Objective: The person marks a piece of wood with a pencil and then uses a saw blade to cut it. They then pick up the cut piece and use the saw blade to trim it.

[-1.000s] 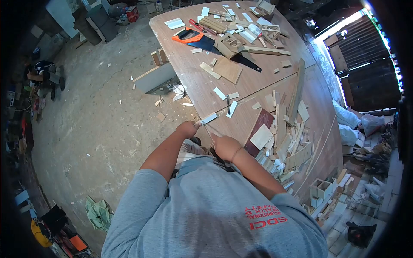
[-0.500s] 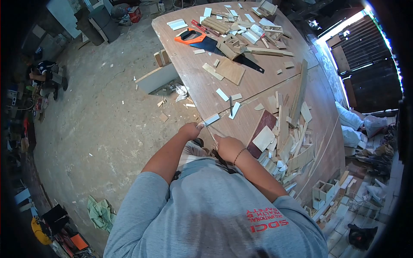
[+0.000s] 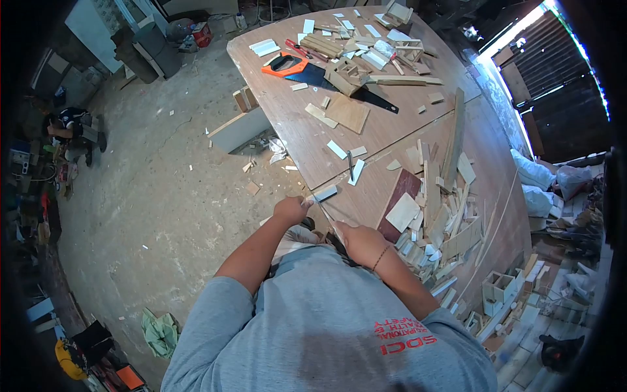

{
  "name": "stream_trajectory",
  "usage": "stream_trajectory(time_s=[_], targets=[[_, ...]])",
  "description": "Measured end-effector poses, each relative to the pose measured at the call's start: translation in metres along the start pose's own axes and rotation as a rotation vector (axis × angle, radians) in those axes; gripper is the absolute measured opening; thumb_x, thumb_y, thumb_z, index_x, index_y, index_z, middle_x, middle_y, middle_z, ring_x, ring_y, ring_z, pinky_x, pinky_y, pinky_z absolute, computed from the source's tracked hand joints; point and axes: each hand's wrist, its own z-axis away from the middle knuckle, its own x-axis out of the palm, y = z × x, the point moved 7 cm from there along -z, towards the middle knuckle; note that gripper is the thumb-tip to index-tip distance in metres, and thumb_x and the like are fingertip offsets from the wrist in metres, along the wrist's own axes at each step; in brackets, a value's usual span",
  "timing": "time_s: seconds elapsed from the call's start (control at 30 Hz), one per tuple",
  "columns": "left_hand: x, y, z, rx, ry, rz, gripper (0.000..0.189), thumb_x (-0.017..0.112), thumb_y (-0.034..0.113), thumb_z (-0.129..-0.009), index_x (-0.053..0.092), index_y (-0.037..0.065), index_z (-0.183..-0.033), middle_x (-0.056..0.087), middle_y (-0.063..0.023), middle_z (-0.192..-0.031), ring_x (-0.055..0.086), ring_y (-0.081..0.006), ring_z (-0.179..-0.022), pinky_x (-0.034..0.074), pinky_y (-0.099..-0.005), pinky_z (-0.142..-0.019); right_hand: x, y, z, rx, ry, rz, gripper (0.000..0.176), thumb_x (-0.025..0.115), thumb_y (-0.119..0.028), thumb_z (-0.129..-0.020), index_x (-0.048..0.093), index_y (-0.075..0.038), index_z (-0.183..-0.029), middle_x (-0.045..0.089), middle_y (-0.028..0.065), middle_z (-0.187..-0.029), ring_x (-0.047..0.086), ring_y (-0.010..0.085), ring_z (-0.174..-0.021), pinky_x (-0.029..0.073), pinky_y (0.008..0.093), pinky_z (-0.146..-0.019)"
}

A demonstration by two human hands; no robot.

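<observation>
My left hand is closed, its thumb and fingers pinching the near end of a small white-faced wood strip at the table's edge. The strip's far end lies over the tabletop. Close to my body, my right hand is wrapped round a thin, narrow blade-like tool. This tool slants up from my right fist to the strip, right beside my left fingertips. Its handle is hidden in my fist, and I cannot tell its exact kind. Beyond the strip, a dark slim tool rests by small white strips.
An orange-handled handsaw lies on the wooden table among offcuts. Wood scraps and a dark red board are piled at my right. A panel stands left of the table. A person sits far left.
My right hand has drawn back a little toward the lower right with the thin tool. The strip in my left hand has tilted slightly, showing its dark side. The view has shifted a bit.
</observation>
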Motion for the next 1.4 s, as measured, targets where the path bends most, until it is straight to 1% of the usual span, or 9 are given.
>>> stream_trajectory(time_s=[0.2, 0.33, 0.43, 0.63, 0.87, 1.17, 1.23, 1.33, 1.4], targets=[[-0.018, -0.009, -0.006, -0.047, 0.202, 0.103, 0.046, 0.054, 0.049, -0.084, 0.065, 0.006, -0.098, 0.065, -0.0211, -0.087, 0.063, -0.0376, -0.084, 0.049, -0.0439, -0.075, 0.012, 0.000, 0.004, 0.102, 0.099, -0.135, 0.039, 0.049, -0.019, -0.087, 0.048, -0.008, -0.125, 0.063, 0.0240, -0.079, 0.062, 0.0402, -0.075, 0.048, 0.0501, -0.067], [-0.027, -0.023, -0.010, -0.110, 0.158, 0.180, 0.054, 0.067, 0.051, -0.072, 0.065, 0.001, -0.091, 0.066, -0.0211, -0.090, 0.064, -0.0353, -0.085, 0.050, -0.0421, -0.074, 0.025, 0.033, 0.000, 0.094, 0.193, -0.123, 0.031, 0.052, -0.019, -0.086, 0.050, -0.006, -0.113, 0.063, 0.0239, -0.078, 0.062, 0.0408, -0.073, 0.048, 0.0506, -0.067], [-0.016, -0.030, -0.013, -0.065, 0.075, 0.220, 0.051, 0.068, 0.045, -0.072, 0.064, -0.001, -0.093, 0.065, -0.0216, -0.092, 0.064, -0.0356, -0.087, 0.050, -0.0427, -0.075, 0.036, 0.049, 0.000, 0.126, 0.201, -0.142, 0.025, 0.052, -0.018, -0.085, 0.051, -0.006, -0.106, 0.063, 0.0230, -0.077, 0.062, 0.0401, -0.072, 0.048, 0.0504, -0.066], [-0.007, -0.023, -0.022, -0.069, 0.183, 0.082, 0.042, 0.066, 0.036, -0.077, 0.061, 0.002, -0.101, 0.065, -0.0214, -0.093, 0.063, -0.0371, -0.089, 0.050, -0.0447, -0.078, 0.036, 0.044, 0.009, 0.106, 0.332, -0.284, 0.021, 0.053, -0.019, -0.085, 0.051, -0.006, -0.102, 0.062, 0.0224, -0.074, 0.061, 0.0406, -0.069, 0.046, 0.0498, -0.062], [-0.001, -0.001, -0.025, 0.009, 0.026, -0.043, 0.038, 0.063, 0.036, -0.081, 0.063, 0.003, -0.098, 0.066, -0.0208, -0.093, 0.063, -0.0357, -0.089, 0.049, -0.0442, -0.079, -0.018, 0.038, 0.031, 0.019, 0.689, -0.492, 0.019, 0.054, -0.018, -0.088, 0.052, -0.005, -0.101, 0.063, 0.0193, -0.080, 0.062, 0.0391, -0.074, 0.047, 0.0439, -0.061], [0.012, -0.010, -0.048, 0.036, -0.114, -0.126, 0.037, 0.059, 0.034, -0.082, 0.065, 0.000, -0.097, 0.065, -0.0203, -0.101, 0.063, -0.0338, -0.095, 0.050, -0.0403, -0.083, -0.017, 0.040, 0.024, -0.046, 0.554, -0.487, 0.020, 0.056, -0.018, -0.087, 0.054, -0.006, -0.102, 0.064, 0.0196, -0.084, 0.062, 0.0389, -0.076, 0.048, 0.0436, -0.063], [0.011, -0.005, -0.038, -0.102, -0.421, -0.106, 0.036, 0.058, 0.031, -0.082, 0.066, 0.001, -0.099, 0.064, -0.0209, -0.105, 0.062, -0.0327, -0.098, 0.049, -0.0395, -0.085, -0.014, 0.041, 0.022, -0.059, 0.556, -0.486, 0.020, 0.056, -0.018, -0.087, 0.054, -0.006, -0.103, 0.064, 0.0197, -0.083, 0.062, 0.0390, -0.076, 0.048, 0.0437, -0.063], [0.016, -0.009, -0.043, -0.031, -0.183, -0.124, 0.038, 0.058, 0.032, -0.082, 0.066, 0.001, -0.102, 0.063, -0.0207, -0.107, 0.062, -0.0308, -0.099, 0.049, -0.0387, -0.086, -0.013, 0.041, 0.022, -0.055, 0.547, -0.487, 0.020, 0.056, -0.018, -0.087, 0.054, -0.006, -0.103, 0.064, 0.0198, -0.082, 0.062, 0.0393, -0.076, 0.048, 0.0438, -0.063], [0.024, -0.012, -0.041, -0.082, -0.146, -0.092, 0.038, 0.058, 0.032, -0.081, 0.065, 0.000, -0.102, 0.064, -0.0206, -0.107, 0.062, -0.0308, -0.100, 0.049, -0.0384, -0.086, -0.012, 0.042, 0.021, -0.042, 0.531, -0.481, 0.021, 0.056, -0.018, -0.087, 0.054, -0.006, -0.103, 0.064, 0.0199, -0.082, 0.062, 0.0394, -0.076, 0.048, 0.0439, -0.063]])
